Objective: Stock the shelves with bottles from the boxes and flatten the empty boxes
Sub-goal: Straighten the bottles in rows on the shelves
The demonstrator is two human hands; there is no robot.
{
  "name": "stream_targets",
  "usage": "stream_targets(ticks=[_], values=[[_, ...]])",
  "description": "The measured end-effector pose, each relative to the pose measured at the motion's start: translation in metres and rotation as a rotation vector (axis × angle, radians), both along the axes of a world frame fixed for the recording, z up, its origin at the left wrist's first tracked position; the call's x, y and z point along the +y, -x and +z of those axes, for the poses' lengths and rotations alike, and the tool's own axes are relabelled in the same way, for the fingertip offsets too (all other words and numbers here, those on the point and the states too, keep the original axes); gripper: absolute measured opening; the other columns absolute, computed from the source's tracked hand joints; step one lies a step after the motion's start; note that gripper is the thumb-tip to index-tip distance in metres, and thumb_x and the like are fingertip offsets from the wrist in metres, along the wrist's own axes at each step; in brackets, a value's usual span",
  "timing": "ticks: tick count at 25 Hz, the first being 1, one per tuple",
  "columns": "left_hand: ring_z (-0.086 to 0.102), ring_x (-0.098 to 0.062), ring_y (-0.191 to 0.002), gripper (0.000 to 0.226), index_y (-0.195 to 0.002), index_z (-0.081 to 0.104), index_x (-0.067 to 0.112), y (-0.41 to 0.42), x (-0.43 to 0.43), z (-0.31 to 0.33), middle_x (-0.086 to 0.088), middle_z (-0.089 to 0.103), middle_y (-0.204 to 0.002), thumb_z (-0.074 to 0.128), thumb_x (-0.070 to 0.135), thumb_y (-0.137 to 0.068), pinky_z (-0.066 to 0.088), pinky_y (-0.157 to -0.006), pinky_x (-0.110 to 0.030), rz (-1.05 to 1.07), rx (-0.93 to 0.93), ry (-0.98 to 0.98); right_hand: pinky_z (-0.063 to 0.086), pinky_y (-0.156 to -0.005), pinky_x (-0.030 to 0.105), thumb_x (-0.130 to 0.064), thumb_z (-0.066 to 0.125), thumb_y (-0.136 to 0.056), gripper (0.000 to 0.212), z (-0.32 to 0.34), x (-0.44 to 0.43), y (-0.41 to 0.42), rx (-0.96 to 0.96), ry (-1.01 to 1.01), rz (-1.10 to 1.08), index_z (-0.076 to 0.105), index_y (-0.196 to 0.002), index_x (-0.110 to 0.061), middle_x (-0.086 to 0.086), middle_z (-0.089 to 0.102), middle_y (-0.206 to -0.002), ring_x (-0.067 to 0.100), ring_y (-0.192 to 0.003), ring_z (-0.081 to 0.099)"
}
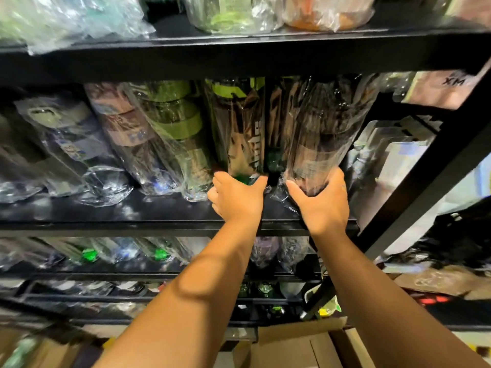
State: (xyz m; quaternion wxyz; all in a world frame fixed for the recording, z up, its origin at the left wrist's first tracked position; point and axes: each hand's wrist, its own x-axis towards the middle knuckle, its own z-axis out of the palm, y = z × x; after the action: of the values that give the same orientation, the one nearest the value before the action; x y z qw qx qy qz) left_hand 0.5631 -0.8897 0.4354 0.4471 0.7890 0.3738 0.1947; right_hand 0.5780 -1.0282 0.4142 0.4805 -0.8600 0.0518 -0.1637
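Note:
Two plastic-wrapped bottles stand side by side on the middle black shelf (164,212). My left hand (236,197) grips the base of the dark bottle with green trim (239,134). Just to its right, my right hand (320,201) holds the base of a dark brown wrapped bottle (316,134). Both bottles lean back into the shelf, their tops hidden under the shelf above. More wrapped bottles (148,139) fill the shelf to the left.
An open cardboard box (292,346) sits on the floor below my arms. Lower shelves (132,274) hold more wrapped bottles with green caps. A black upright post (425,166) bounds the shelf on the right, with packaged goods beyond it. The top shelf carries wrapped items.

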Motion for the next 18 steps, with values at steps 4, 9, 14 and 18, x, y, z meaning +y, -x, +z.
stream_targets(ticks=[4,9,14,18], values=[[0.039,-0.035,-0.125,0.063,-0.113,0.046,0.008,-0.005,-0.001,-0.001,-0.006,0.051,-0.125,0.076,0.05,-0.075,0.036,-0.103,-0.049,0.017,0.037,-0.041,0.045,-0.087,0.036,-0.064,0.076,-0.066,0.082,-0.001,-0.001,-0.003,0.022,0.02,-0.027,0.042,-0.129,-0.022,0.0,0.057,-0.121,0.025,-0.112,0.055],[0.044,-0.032,-0.119,0.068,-0.11,0.048,0.015,0.012,0.0,-0.01,0.0,0.055,-0.121,0.08,0.057,-0.068,0.036,-0.097,-0.047,-0.028,-0.029,-0.132,0.044,-0.089,0.035,-0.062,0.076,-0.068,0.082,-0.001,0.001,-0.002,-0.008,0.018,-0.029,0.044,-0.13,-0.02,0.001,0.057,-0.123,0.024,-0.115,0.054],[0.046,-0.03,-0.116,0.067,-0.111,0.052,0.019,0.019,0.006,-0.015,0.003,0.058,-0.118,0.08,0.06,-0.066,0.041,-0.097,-0.049,-0.081,-0.082,-0.146,0.047,-0.087,0.035,-0.066,0.074,-0.066,0.083,-0.001,0.002,0.001,-0.039,0.047,-0.038,0.045,-0.129,-0.02,0.0,0.058,-0.119,0.023,-0.113,0.055],[0.047,-0.029,-0.112,0.065,-0.108,0.052,0.02,0.025,0.004,-0.017,0.004,0.058,-0.114,0.079,0.061,-0.065,0.042,-0.095,-0.048,-0.14,-0.092,-0.2,0.048,-0.092,0.04,-0.066,0.073,-0.065,0.085,-0.001,0.003,0.001,-0.064,0.05,-0.032,0.045,-0.129,-0.018,0.001,0.058,-0.123,0.025,-0.118,0.054]])
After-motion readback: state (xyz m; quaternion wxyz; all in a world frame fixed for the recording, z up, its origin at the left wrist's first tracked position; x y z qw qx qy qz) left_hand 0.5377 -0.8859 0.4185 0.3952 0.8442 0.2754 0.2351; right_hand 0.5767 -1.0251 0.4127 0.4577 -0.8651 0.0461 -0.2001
